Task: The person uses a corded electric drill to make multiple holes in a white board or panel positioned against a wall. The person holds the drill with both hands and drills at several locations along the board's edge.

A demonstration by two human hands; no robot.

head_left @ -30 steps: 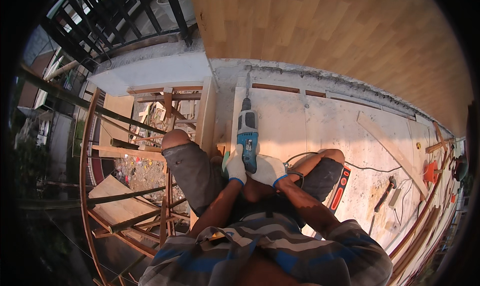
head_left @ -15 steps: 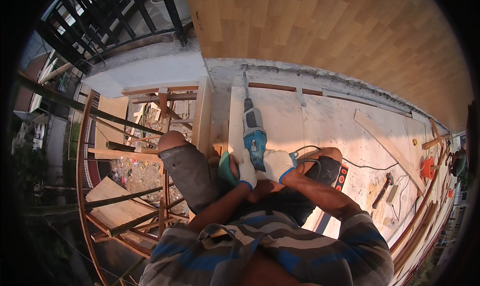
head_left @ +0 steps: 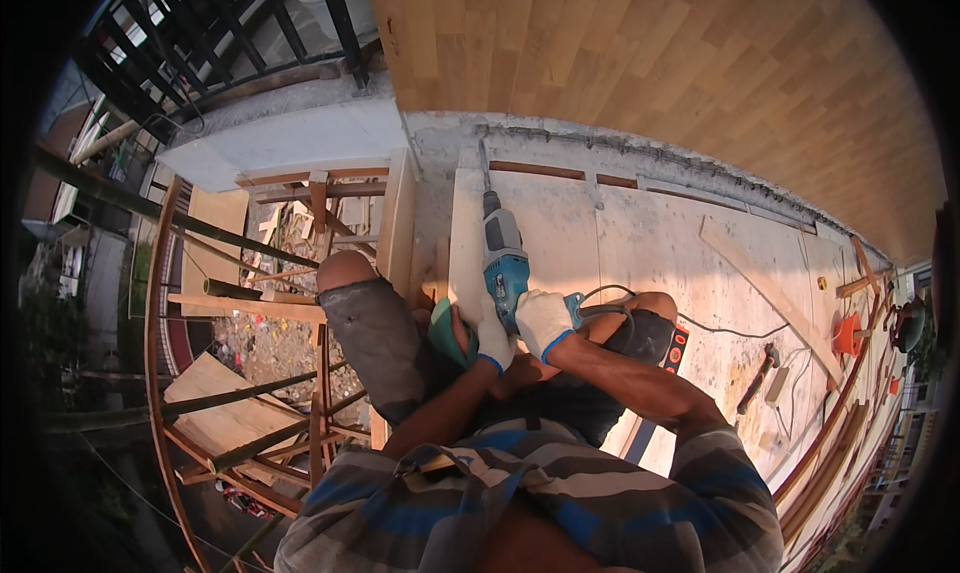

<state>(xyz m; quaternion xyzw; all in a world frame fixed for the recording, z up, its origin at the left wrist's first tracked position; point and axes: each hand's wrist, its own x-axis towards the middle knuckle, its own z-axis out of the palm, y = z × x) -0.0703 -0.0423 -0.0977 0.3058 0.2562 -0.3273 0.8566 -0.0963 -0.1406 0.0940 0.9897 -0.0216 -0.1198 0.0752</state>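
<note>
A teal and grey rotary hammer [head_left: 506, 263] lies between my hands, pointing away from me. Its long metal bit [head_left: 485, 165] reaches the rough concrete edge [head_left: 520, 138] below the wood-patterned floor. My right hand [head_left: 543, 323], in a white work glove with a blue cuff, is closed around the tool's rear end by the cord. On the tool's left side, my left hand [head_left: 494, 335], gloved the same way, grips the body; its fingers are partly hidden. Beneath the hammer is a pale wooden board surface [head_left: 560, 223], and my bent knees flank it.
To the left, an open timber frame [head_left: 320, 213] with bamboo poles drops to rubble below. A hammer [head_left: 758, 378], a red spirit level [head_left: 677, 348], a loose plank [head_left: 770, 298] and an orange bucket [head_left: 848, 335] lie on the right. The power cord [head_left: 720, 333] trails across the boards.
The whole view has shifted slightly left. The rotary hammer has tilted a little, its rear moving slightly toward the right, while both hands keep their grip and the bit stays at the concrete edge.
</note>
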